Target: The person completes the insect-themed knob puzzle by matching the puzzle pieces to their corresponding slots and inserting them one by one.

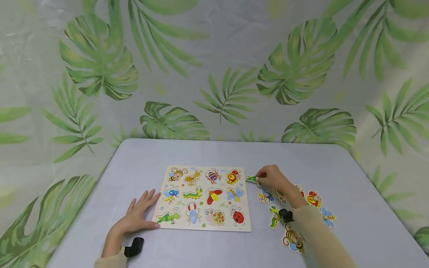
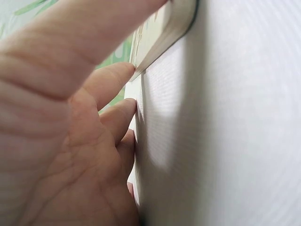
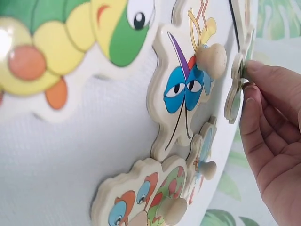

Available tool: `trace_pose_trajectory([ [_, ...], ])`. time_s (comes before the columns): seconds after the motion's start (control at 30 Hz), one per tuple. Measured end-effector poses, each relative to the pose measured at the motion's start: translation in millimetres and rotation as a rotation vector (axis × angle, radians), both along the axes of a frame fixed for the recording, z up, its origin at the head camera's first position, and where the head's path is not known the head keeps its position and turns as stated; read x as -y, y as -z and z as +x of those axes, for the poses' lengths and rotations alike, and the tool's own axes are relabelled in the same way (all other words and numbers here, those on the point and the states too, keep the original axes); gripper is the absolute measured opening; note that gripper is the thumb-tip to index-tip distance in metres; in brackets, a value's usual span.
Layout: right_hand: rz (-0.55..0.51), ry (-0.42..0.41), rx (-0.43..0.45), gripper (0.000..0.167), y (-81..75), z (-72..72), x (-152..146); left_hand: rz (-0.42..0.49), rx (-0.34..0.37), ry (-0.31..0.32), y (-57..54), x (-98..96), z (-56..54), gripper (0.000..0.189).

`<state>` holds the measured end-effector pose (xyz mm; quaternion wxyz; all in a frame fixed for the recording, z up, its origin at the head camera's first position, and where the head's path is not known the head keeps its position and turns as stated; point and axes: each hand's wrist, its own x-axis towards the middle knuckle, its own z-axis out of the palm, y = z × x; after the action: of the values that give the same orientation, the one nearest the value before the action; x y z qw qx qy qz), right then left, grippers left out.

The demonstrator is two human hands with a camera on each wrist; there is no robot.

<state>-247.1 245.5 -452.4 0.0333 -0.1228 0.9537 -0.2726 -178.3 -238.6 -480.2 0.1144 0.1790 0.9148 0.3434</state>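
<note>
One hand (image 1: 139,213) splayed, touching board (image 1: 203,197); right (image 1: 273,179) pinching piece (image 1: 251,178).

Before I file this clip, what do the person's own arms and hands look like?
Plain, pale-beige fabric sleeves reach toward both wrists, each carrying a small, black, rounded device. The left hand and right hand are bare: no gloves or rings show.

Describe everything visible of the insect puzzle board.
The insect puzzle board is a thin cream rectangle, apparently wood, with colourful bugs and a snail in three rows of four, among small flowers. No knobs show on it. It lies flat on the white table; the left hand touches its left edge. A green puzzle piece is held beside its right edge, contact unclear.
</note>
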Motion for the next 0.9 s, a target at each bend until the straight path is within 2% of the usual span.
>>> trace_pose_trajectory([
  [0.23, -0.024, -0.07, -0.023, 0.012, -4.8, 5.1, 7, -0.001, 0.01, -0.007, 1.0, 1.9, 1.6, 0.102],
  [0.47, -0.01, -0.026, -0.027, 0.011, -7.0, 9.0, 11, -0.015, -0.009, 0.013, 2.7, -1.7, -1.4, 0.101],
  [0.7, -0.033, -0.07, -0.04, 0.011, -7.8, 8.7, 21, -0.011, 0.003, -0.006, -0.5, -1.8, 0.0, 0.102],
  [0.9, -0.044, -0.105, -0.044, 0.011, -14.3, 9.4, 37, -0.019, -0.002, -0.003, 1.8, 1.3, -0.5, 0.102],
])
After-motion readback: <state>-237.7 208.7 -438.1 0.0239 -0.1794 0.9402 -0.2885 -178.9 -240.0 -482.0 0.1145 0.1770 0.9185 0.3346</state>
